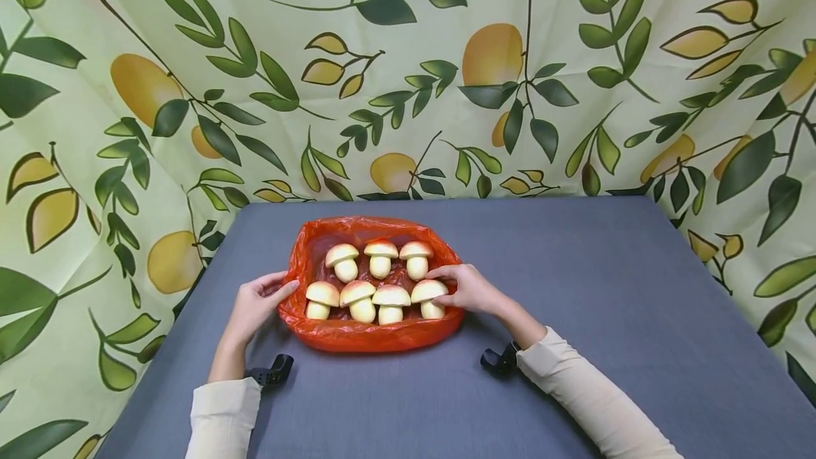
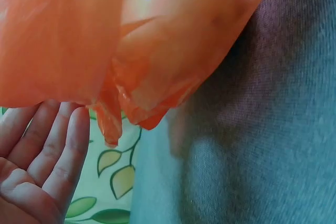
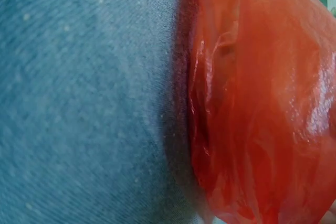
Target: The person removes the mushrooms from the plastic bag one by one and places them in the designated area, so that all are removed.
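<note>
A red plastic bag (image 1: 376, 337) sits on the grey table, its mouth spread wide and its rim rolled outward. Inside lie toy mushrooms in two rows, with pale stems and cream caps tinged red; three form the back row, including the middle one (image 1: 381, 258). My right hand (image 1: 474, 290) reaches over the bag's right side and holds the front-row mushroom at the right end (image 1: 431, 309) between thumb and fingers. At the left rim, my left hand (image 1: 258, 303) pinches the bag's edge. The left wrist view shows its fingers (image 2: 59, 150) against the bag's outside.
The table (image 1: 574, 268) has a grey cloth surface that extends around the bag. A fabric backdrop (image 1: 408, 34) with leaves and yellow fruit hangs behind and at both sides. Black wrist cameras sit on the left wrist (image 1: 274, 372) and the right wrist (image 1: 500, 360).
</note>
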Demonstrator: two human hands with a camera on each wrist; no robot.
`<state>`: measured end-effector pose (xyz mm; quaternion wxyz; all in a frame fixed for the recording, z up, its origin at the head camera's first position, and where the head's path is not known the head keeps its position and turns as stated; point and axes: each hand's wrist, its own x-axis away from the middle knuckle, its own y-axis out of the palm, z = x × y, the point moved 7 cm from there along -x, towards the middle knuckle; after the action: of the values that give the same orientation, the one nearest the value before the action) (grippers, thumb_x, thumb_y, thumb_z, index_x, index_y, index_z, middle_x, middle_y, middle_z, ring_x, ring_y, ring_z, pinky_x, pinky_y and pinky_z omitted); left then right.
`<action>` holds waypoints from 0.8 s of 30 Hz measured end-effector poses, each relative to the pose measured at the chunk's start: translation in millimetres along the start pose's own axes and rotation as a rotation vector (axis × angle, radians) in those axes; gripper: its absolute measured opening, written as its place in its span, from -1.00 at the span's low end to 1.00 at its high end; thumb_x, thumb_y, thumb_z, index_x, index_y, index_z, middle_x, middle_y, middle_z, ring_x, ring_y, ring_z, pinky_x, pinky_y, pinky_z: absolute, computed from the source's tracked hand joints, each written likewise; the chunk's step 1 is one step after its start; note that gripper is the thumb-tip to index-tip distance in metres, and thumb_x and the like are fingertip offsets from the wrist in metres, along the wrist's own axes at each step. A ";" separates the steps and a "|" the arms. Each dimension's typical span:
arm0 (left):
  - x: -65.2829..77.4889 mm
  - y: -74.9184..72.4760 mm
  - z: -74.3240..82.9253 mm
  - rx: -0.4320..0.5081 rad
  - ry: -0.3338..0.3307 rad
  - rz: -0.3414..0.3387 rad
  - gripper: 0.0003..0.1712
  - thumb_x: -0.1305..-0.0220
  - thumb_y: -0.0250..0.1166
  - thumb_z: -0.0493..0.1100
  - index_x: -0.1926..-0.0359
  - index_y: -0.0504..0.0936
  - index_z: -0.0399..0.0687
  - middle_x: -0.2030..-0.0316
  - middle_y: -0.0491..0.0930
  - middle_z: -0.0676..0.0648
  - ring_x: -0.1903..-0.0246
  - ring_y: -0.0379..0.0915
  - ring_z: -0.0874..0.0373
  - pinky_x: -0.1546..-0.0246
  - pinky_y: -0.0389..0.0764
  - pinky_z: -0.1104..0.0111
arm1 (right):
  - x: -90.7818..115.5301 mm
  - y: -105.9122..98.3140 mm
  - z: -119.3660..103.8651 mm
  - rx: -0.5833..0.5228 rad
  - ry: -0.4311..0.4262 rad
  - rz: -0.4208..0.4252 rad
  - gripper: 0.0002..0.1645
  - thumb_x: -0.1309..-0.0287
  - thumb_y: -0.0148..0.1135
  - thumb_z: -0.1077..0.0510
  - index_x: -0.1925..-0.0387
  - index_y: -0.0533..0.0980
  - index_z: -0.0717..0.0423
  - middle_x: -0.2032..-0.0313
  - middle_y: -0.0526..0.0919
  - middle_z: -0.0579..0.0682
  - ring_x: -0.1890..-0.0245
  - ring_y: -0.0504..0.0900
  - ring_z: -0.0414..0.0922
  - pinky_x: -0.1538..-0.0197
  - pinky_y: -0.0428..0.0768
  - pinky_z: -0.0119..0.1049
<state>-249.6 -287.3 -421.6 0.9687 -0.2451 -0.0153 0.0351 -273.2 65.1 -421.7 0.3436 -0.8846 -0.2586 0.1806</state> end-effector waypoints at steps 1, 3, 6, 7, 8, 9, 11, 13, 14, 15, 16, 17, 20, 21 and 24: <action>0.0 -0.4 -0.6 0.000 0.000 -0.002 -0.45 -0.26 0.31 -0.09 -0.14 0.52 -0.39 0.36 0.65 0.39 0.36 0.52 0.63 0.30 0.56 0.65 | 0.3 -0.3 0.1 -0.014 -0.003 0.001 -0.54 0.04 0.41 0.28 0.02 0.59 0.28 0.06 0.71 0.20 0.04 0.69 0.03 -0.05 0.63 -0.16; 0.5 -1.0 -1.2 -0.011 0.003 -0.011 -0.45 -0.26 0.31 -0.08 -0.14 0.52 -0.39 0.35 0.65 0.40 0.35 0.52 0.64 0.30 0.55 0.65 | 0.9 -1.7 -0.3 -0.043 -0.008 0.009 -0.55 0.03 0.41 0.29 0.03 0.59 0.30 0.06 0.71 0.22 0.03 0.69 0.06 -0.05 0.64 -0.14; 1.3 -2.2 -1.1 -0.037 0.003 -0.027 -0.46 -0.26 0.31 -0.08 -0.14 0.53 -0.37 0.23 0.73 0.18 0.34 0.51 0.64 0.29 0.55 0.64 | 2.4 -5.4 -1.7 -0.081 -0.015 0.026 -0.55 0.02 0.41 0.29 0.03 0.58 0.34 0.06 0.70 0.27 0.01 0.68 0.10 -0.05 0.64 -0.12; 1.3 -2.6 -1.4 -0.046 0.003 -0.031 -0.46 -0.26 0.31 -0.07 -0.14 0.53 -0.36 0.20 0.74 0.10 0.33 0.51 0.65 0.28 0.55 0.65 | 2.7 -6.8 -1.9 -0.093 -0.014 0.031 -0.55 0.02 0.41 0.28 0.03 0.58 0.35 0.05 0.69 0.28 0.00 0.67 0.12 -0.05 0.63 -0.12; 1.3 -2.6 -1.6 -0.050 0.003 -0.034 -0.46 -0.26 0.31 -0.07 -0.15 0.53 -0.36 0.18 0.74 0.06 0.33 0.51 0.65 0.28 0.54 0.64 | 2.9 -8.4 -2.4 -0.102 -0.012 0.035 -0.54 0.01 0.41 0.28 0.02 0.57 0.35 0.04 0.69 0.29 -0.02 0.67 0.13 -0.06 0.63 -0.11; 1.3 -2.5 -1.9 -0.051 0.001 -0.038 -0.46 -0.26 0.31 -0.07 -0.15 0.53 -0.35 0.17 0.74 0.06 0.33 0.51 0.64 0.28 0.54 0.64 | 2.9 -9.8 -2.7 -0.108 -0.011 0.037 -0.54 0.00 0.41 0.27 0.02 0.57 0.36 0.03 0.68 0.29 -0.03 0.66 0.14 -0.07 0.63 -0.11; 2.2 -3.1 -2.4 -0.046 -0.004 -0.040 -0.45 -0.25 0.31 -0.07 -0.15 0.53 -0.35 0.19 0.73 0.11 0.32 0.51 0.65 0.28 0.54 0.65 | 2.6 -11.8 -3.7 -0.126 -0.010 0.037 -0.53 -0.01 0.41 0.26 0.00 0.56 0.36 0.02 0.67 0.30 -0.05 0.65 0.15 -0.07 0.62 -0.11; 2.8 -3.6 -3.0 -0.039 -0.008 -0.041 -0.45 -0.25 0.32 -0.07 -0.15 0.53 -0.36 0.22 0.72 0.19 0.32 0.51 0.65 0.27 0.53 0.65 | 2.4 -13.9 -5.3 -0.148 -0.010 0.033 -0.53 -0.02 0.40 0.27 -0.01 0.55 0.36 0.01 0.66 0.31 -0.05 0.65 0.16 -0.07 0.62 -0.12; 3.0 -3.7 -3.2 -0.036 -0.009 -0.041 -0.45 -0.25 0.32 -0.07 -0.15 0.53 -0.36 0.24 0.72 0.23 0.32 0.51 0.65 0.27 0.53 0.65 | 2.4 -15.5 -6.4 -0.162 -0.012 0.033 -0.52 -0.02 0.40 0.27 -0.01 0.55 0.37 0.01 0.66 0.31 -0.05 0.65 0.16 -0.07 0.62 -0.12; 3.0 -3.7 -3.5 -0.033 -0.009 -0.043 -0.45 -0.25 0.32 -0.07 -0.15 0.53 -0.36 0.25 0.71 0.26 0.32 0.51 0.64 0.28 0.53 0.65 | 2.4 -17.0 -7.2 -0.175 -0.014 0.033 -0.52 -0.03 0.40 0.28 -0.01 0.55 0.37 0.01 0.66 0.32 -0.05 0.65 0.17 -0.07 0.62 -0.13; 2.9 -3.7 -3.7 -0.032 -0.009 -0.042 -0.45 -0.25 0.32 -0.07 -0.15 0.53 -0.36 0.26 0.71 0.27 0.32 0.51 0.64 0.28 0.54 0.64 | 2.5 -18.7 -8.1 -0.194 -0.013 0.032 -0.52 -0.02 0.40 0.29 -0.02 0.54 0.38 0.01 0.65 0.33 -0.05 0.65 0.18 -0.07 0.62 -0.12; 2.8 -3.6 -3.8 -0.031 -0.008 -0.044 -0.45 -0.25 0.32 -0.07 -0.15 0.53 -0.35 0.26 0.70 0.28 0.32 0.51 0.64 0.28 0.54 0.64 | 2.7 -20.6 -8.7 -0.206 -0.012 0.033 -0.51 -0.02 0.40 0.28 -0.02 0.54 0.38 0.00 0.65 0.33 -0.05 0.64 0.18 -0.07 0.62 -0.12; 2.2 -3.1 -3.6 -0.030 -0.005 -0.048 -0.46 -0.25 0.31 -0.07 -0.14 0.53 -0.35 0.25 0.71 0.25 0.33 0.52 0.62 0.28 0.54 0.63 | 3.2 -27.1 -9.3 -0.247 -0.010 0.039 -0.50 -0.02 0.39 0.30 -0.04 0.53 0.40 -0.01 0.64 0.35 -0.05 0.64 0.19 -0.07 0.63 -0.12; 2.0 -2.8 -3.3 -0.030 -0.002 -0.051 -0.46 -0.25 0.31 -0.07 -0.14 0.53 -0.35 0.25 0.71 0.24 0.34 0.52 0.61 0.29 0.55 0.62 | 3.3 -29.6 -9.2 -0.254 -0.011 0.043 -0.50 -0.02 0.39 0.30 -0.04 0.53 0.40 -0.01 0.64 0.36 -0.04 0.65 0.19 -0.06 0.63 -0.12; 1.6 -2.3 -2.1 -0.024 0.006 -0.054 -0.46 -0.26 0.31 -0.08 -0.14 0.53 -0.35 0.27 0.71 0.24 0.38 0.54 0.57 0.32 0.57 0.60 | 3.2 -36.4 -8.0 -0.267 -0.015 0.056 -0.49 -0.02 0.39 0.32 -0.04 0.53 0.40 0.00 0.64 0.35 -0.02 0.66 0.15 -0.05 0.65 -0.16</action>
<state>-247.8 -290.2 -422.3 0.9663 -0.2564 -0.0196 0.0081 -278.8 85.8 -391.1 0.2159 -0.9279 -0.2581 0.1607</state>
